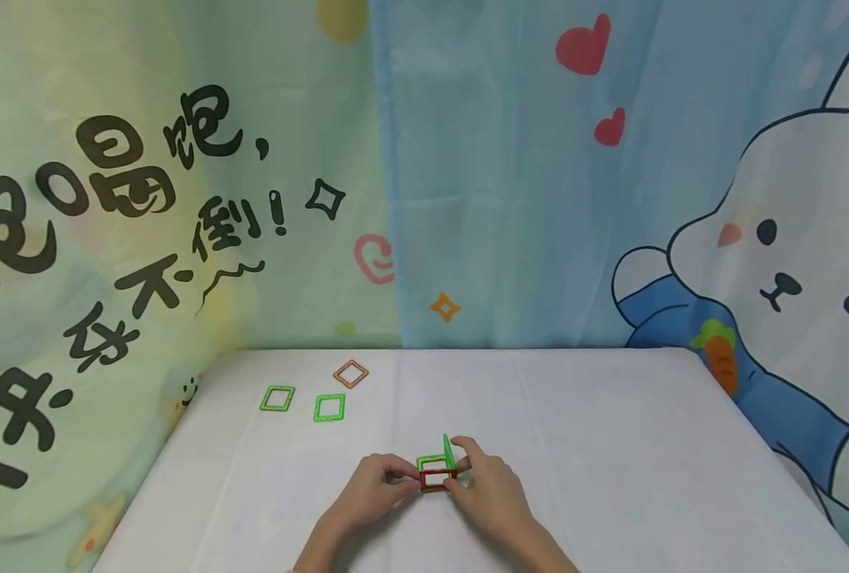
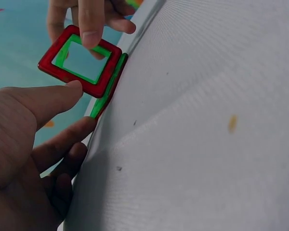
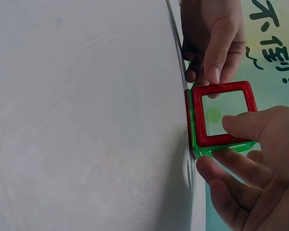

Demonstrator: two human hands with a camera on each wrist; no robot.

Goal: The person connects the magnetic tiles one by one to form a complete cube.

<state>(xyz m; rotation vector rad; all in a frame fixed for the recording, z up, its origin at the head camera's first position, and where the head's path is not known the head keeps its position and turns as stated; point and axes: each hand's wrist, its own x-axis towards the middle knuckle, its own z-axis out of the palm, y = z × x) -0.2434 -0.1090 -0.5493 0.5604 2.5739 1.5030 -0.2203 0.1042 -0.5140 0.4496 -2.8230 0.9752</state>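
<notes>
Step in hand, my judgement: squaring red square plastic frame (image 1: pixel 438 472) on green-and-red-edged base (image 2: pixel 102 102). Best seat lower edge flush, steady left corner, press lightly so upright green square plastic frame (image 1: pixel 449 452) at right isn't tipped.

Location: on white-covered table (image 1: pixel 610 430), between my hands.

Pose: left hand (image 1: pixel 375 487) pinching left corner, thumb on red rim, finger at base. Right hand (image 1: pixel 492 489) gripping: thumb across red front, fingers by green outer side. Both wrists low, angled inward.
</notes>
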